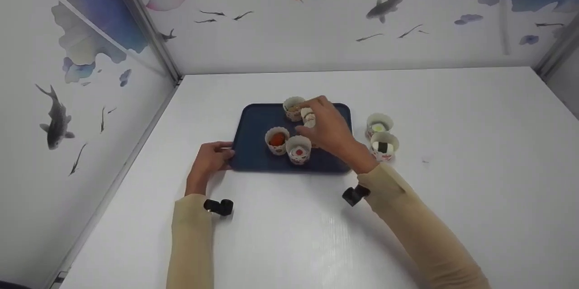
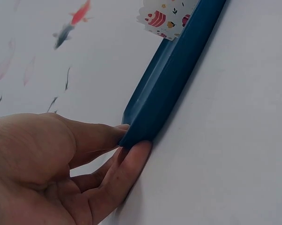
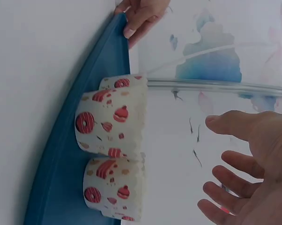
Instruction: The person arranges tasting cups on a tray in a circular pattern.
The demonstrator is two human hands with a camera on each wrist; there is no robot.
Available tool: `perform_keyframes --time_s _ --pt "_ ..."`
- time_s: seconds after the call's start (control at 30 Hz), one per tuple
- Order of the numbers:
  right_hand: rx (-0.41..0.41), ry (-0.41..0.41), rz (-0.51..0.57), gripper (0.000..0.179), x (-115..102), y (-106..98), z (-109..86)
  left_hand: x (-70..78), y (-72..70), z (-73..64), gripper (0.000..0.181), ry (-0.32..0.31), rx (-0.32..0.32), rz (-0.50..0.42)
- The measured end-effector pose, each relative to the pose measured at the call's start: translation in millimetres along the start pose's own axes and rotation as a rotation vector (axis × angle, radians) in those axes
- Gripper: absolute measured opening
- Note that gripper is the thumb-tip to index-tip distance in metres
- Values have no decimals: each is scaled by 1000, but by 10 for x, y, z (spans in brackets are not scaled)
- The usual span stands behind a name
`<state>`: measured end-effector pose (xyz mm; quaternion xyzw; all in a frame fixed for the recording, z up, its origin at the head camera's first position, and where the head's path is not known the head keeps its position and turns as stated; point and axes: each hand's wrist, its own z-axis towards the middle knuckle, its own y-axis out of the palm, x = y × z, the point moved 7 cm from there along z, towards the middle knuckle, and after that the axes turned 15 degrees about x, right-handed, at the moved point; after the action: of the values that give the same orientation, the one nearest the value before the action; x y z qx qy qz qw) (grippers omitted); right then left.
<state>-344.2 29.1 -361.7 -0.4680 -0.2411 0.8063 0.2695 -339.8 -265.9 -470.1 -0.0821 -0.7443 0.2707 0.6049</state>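
Note:
A dark blue tray (image 1: 249, 130) lies on the white table with several printed paper cups on it. My left hand (image 1: 211, 158) holds its left edge, thumb on the rim and fingers beneath, as the left wrist view shows. My right hand (image 1: 329, 127) hovers over the cups with fingers spread and nothing in them. Near it are a cup with tan filling (image 1: 294, 110), a cup with an orange-red piece (image 1: 277, 141) and a cup with a white, red-dotted piece (image 1: 298, 151). Another cup (image 1: 308, 116) is partly hidden behind this hand.
Right of the tray stand two more paper cups, one holding a white and yellow-green piece (image 1: 379, 126), the other a white piece with a black band (image 1: 384, 146). A small clear scrap (image 1: 425, 159) lies farther right. Fish-patterned walls (image 1: 316, 31) bound the table's back and left.

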Motion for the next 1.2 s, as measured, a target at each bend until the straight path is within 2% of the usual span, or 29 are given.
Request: perform_keyframes --time_s 0.27,0.6,0.7,0.87,1.03,1.2 --pt "85 36 7 52 234 -414 -58 12 18 -6 39 -9 -4 -10" --pt "89 60 -51 56 483 -667 -190 4 2 9 39 -8 4 21" --pt "80 80 -83 58 591 -710 -259 -7 9 8 39 -21 3 25" --pt "43 158 -133 66 838 -751 -350 24 -2 2 40 -20 2 23" --pt "8 255 -146 75 1055 -773 -428 38 -30 0 40 -6 13 38" --pt "-30 319 -146 82 1229 -792 -532 16 -8 -8 40 -7 5 46"
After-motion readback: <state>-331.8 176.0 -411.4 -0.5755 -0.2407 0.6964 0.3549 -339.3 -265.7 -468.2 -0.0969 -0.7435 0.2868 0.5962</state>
